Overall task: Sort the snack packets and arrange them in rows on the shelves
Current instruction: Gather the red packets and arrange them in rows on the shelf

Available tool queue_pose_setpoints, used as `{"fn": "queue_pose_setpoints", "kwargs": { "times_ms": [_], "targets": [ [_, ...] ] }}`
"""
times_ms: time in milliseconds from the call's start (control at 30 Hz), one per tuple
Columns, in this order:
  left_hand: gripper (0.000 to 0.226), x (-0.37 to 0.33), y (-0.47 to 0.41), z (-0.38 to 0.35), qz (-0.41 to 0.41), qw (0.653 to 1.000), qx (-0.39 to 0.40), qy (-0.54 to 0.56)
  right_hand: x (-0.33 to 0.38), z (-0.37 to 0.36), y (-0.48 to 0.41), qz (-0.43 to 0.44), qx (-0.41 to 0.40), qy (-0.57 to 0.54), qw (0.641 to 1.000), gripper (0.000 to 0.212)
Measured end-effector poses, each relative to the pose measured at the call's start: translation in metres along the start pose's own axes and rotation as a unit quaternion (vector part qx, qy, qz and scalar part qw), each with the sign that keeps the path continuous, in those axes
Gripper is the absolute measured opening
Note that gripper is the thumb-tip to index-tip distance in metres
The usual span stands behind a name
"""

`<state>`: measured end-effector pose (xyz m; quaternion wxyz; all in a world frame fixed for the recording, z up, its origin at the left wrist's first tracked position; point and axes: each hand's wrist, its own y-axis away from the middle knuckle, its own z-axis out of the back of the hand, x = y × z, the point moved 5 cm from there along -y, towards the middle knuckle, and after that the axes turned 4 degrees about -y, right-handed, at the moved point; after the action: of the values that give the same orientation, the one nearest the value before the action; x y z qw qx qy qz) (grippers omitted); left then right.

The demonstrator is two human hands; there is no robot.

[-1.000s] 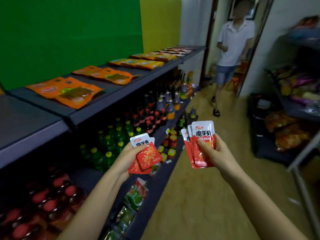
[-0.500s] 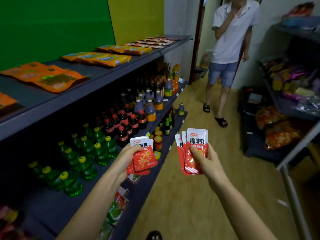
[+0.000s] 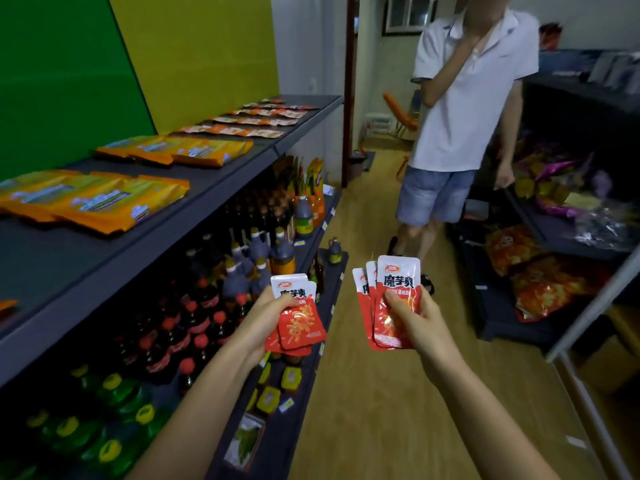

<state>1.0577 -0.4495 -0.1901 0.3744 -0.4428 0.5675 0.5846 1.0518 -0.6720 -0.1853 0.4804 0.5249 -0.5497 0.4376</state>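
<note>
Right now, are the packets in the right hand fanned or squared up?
Fanned: three red-and-white packets overlap, top edges stepped leftward, pinched by the right hand.

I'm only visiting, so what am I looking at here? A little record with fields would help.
left hand: grips a few red packets
right hand: pinches fanned red packets, thumb on the front one
top shelf: orange packets lying flat in rows
below: bottles standing in rows
ahead: a person in a white shirt stands in the aisle
</note>
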Motion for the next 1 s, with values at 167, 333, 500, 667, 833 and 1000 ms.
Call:
{"fn": "queue_pose_setpoints", "kwargs": {
  "times_ms": [167,333,500,667,833,1000],
  "targets": [
    [0.031,-0.018,-0.069,-0.022,0.005,1.0,0.019,-0.003,-0.012,0.01,-0.067,-0.015,-0.021,-0.012,1.0,0.015],
    [0.031,-0.032,-0.143,-0.05,0.01,1.0,0.011,-0.005,-0.017,0.026,-0.152,-0.023,-0.01,-0.009,1.0,0.018],
    [0.029,-0.068,-0.216,-0.088,-0.008,1.0,-0.017,0.006,-0.006,0.043,-0.244,-0.007,0.025,0.019,0.999,0.012],
    [0.035,-0.095,-0.284,-0.117,-0.039,0.998,-0.039,0.002,0.005,0.059,-0.325,0.008,0.038,0.047,0.998,0.024],
    [0.038,-0.098,-0.331,-0.137,-0.02,0.999,-0.048,0.004,-0.005,0.068,-0.375,-0.023,0.066,0.038,0.997,0.022],
    [0.032,-0.119,-0.389,-0.154,-0.021,0.999,-0.04,0.014,-0.007,0.065,-0.448,-0.043,0.075,0.011,0.996,0.013]
  ]
}}
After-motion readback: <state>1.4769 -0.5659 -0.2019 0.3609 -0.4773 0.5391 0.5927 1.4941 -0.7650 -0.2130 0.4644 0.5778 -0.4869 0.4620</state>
